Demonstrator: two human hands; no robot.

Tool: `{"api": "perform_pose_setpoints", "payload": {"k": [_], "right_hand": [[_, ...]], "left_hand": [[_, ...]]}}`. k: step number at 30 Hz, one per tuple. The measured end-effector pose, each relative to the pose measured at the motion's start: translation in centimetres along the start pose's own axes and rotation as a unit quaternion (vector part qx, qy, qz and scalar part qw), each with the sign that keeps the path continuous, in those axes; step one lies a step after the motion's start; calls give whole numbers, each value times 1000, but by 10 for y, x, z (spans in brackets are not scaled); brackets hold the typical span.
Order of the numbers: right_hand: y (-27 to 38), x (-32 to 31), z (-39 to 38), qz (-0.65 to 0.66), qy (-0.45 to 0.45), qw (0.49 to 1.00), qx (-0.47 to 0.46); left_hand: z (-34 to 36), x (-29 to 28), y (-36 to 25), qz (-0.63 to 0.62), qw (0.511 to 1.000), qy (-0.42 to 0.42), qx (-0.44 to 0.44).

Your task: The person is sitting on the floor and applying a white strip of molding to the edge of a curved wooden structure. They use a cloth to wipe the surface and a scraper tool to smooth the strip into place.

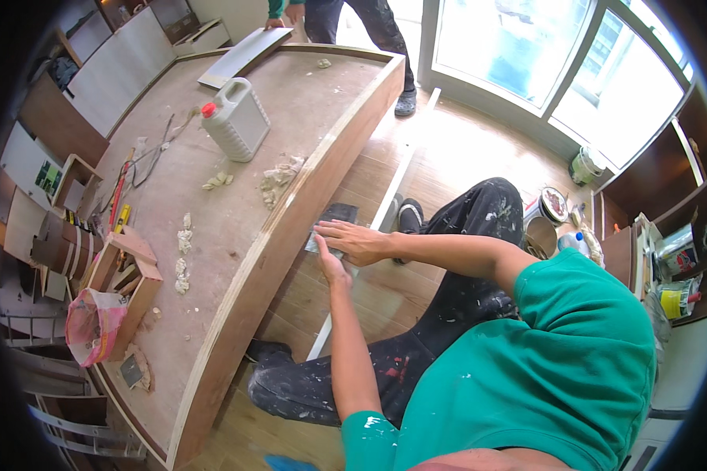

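Note:
My right hand (357, 242) lies nearly flat across a long white strip (398, 179), fingers stretched to the left and close together. Just below it my left hand (332, 264) meets it at the strip, its fingers partly hidden by the right hand. A dark grey sheet that looks like sandpaper (341, 213) shows beyond the right hand's fingers. A paler grey patch lies between the hands, and my left hand seems closed on the sheet there. The strip runs lengthwise above the wooden floor, past my bent knees.
A large wooden panel with a raised edge (291, 235) stands close on the left. On it are a white jug (237, 122), a wooden toolbox (122, 275) and putty lumps (279, 182). Another person (353, 23) holds a board (243, 56) beyond. Buckets (548, 206) stand right.

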State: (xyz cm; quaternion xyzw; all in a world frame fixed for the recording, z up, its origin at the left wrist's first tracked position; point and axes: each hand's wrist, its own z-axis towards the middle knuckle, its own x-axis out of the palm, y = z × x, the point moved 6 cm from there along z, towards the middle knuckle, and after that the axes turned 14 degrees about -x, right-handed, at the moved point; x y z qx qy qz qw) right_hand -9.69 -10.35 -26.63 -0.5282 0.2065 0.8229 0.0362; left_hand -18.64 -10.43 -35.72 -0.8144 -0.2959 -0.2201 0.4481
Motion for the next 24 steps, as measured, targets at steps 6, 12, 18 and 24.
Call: {"api": "perform_pose_setpoints", "payload": {"k": [6, 12, 18, 24], "right_hand": [[-58, -26, -22, 36, -180, 961, 208], [-103, -25, -21, 419, -144, 789, 426], [-115, -27, -23, 443, -136, 811, 358], [-177, -67, -108, 511, -185, 753, 370]], "left_hand": [[-6, -3, 6, -82, 996, -35, 5], [-12, -2, -5, -46, 998, -2, 41], [-5, 0, -13, 41, 999, 0, 25], [-28, -33, -29, 248, 963, -89, -54]]}}
